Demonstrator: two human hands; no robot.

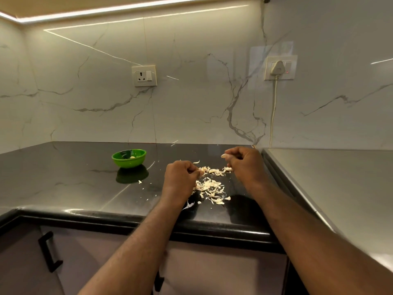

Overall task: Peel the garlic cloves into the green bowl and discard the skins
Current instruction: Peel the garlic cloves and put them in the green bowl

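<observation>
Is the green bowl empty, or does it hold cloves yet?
Not empty: a pale clove-like piece shows inside the green bowl; how many cannot be told.

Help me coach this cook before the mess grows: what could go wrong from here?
1. The right hand pinches a clove far from the green bowl; carried across, it might drop among the skins and get lost.
2. Loose skins lie near the counter edge, between the forearms; a sweep could knock them to the floor.

Light strip (106, 10) along the top; veined white wall (191, 103) carries a socket (144, 76) at centre, a plugged socket (280, 67) upper right; black countertop (63, 184) below.
</observation>
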